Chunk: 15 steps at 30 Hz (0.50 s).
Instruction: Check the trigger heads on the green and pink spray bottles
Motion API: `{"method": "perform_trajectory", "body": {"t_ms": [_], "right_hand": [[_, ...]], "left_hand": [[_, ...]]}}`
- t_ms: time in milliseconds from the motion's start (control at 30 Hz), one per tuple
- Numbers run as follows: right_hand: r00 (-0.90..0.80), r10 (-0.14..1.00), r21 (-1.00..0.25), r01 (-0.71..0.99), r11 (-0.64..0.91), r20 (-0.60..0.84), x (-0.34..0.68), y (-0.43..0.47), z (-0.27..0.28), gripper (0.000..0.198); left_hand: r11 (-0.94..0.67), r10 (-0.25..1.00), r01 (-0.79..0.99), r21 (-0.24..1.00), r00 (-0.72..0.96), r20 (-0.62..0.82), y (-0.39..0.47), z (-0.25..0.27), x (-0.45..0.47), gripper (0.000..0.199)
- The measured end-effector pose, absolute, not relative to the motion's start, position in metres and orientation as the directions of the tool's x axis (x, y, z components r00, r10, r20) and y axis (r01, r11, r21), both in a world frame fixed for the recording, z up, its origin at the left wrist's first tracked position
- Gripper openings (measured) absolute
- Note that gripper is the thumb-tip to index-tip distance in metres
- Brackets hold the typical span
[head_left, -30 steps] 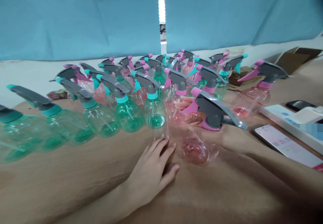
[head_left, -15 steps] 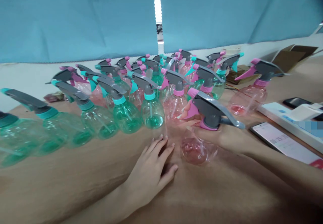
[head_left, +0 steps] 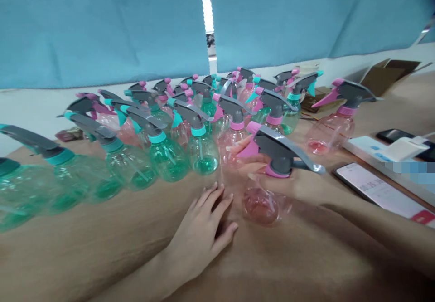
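In the head view my left hand (head_left: 199, 229) lies palm down on the table with its fingers spread, holding nothing. Just right of its fingertips stands a clear pink spray bottle (head_left: 261, 204) with a grey head, pink nozzle and pink trigger. My right hand (head_left: 249, 163) is wrapped about this bottle's neck from behind. Its fingers point left past the trigger, and the spray head and bottle hide part of the hand. Closest beyond the hands are a green spray bottle (head_left: 204, 157) and another pink spray bottle (head_left: 234, 134).
Several green spray bottles (head_left: 132, 170) form a row on the left, with more pink and green ones behind. At right are another pink bottle (head_left: 331, 129), a phone showing a timer (head_left: 367, 184), a white power strip (head_left: 367, 150) and a cardboard box (head_left: 387, 77). A blue curtain (head_left: 102, 30) hangs behind.
The whole view has shifted slightly, so most things appear a little further left. Both hands and the bottle keep nearly the same places.
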State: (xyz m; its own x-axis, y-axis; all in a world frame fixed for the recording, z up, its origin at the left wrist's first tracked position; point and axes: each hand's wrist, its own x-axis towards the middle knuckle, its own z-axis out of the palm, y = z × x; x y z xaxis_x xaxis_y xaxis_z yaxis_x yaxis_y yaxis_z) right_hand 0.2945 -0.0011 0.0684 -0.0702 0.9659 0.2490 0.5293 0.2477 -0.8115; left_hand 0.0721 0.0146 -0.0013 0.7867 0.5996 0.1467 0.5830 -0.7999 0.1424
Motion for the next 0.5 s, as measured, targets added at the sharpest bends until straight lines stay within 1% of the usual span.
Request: {"method": "perform_trajectory", "body": {"t_ms": [100, 200, 300, 433, 500], "right_hand": [[-0.029, 0.974, -0.828, 0.521, 0.208, 0.227, 0.2941, 0.0002, 0.0624, 0.013], [-0.027, 0.978, -0.849, 0.492, 0.194, 0.208, 0.2926, -0.0008, 0.0607, 0.012], [-0.028, 0.973, -0.857, 0.467, 0.216, 0.23, 0.2906, -0.0016, 0.0634, 0.012], [0.02, 0.966, -0.815, 0.541, 0.207, 0.259, 0.29, 0.0005, 0.0618, 0.014], [0.005, 0.966, -0.793, 0.571, 0.21, 0.259, 0.2909, 0.0023, 0.0576, 0.015]], "left_hand": [[-0.797, 0.603, 0.587, 0.14, 0.783, 0.151, 0.0148, -0.0021, 0.0723, 0.046], [-0.796, 0.605, 0.588, 0.141, 0.783, 0.146, 0.0145, -0.0017, 0.0726, 0.046], [-0.792, 0.609, 0.593, 0.144, 0.782, 0.134, 0.0139, -0.001, 0.0726, 0.046], [-0.796, 0.604, 0.586, 0.148, 0.782, 0.154, 0.0135, -0.0008, 0.072, 0.047], [-0.799, 0.601, 0.582, 0.151, 0.783, 0.158, 0.0135, -0.0011, 0.0717, 0.046]]}}
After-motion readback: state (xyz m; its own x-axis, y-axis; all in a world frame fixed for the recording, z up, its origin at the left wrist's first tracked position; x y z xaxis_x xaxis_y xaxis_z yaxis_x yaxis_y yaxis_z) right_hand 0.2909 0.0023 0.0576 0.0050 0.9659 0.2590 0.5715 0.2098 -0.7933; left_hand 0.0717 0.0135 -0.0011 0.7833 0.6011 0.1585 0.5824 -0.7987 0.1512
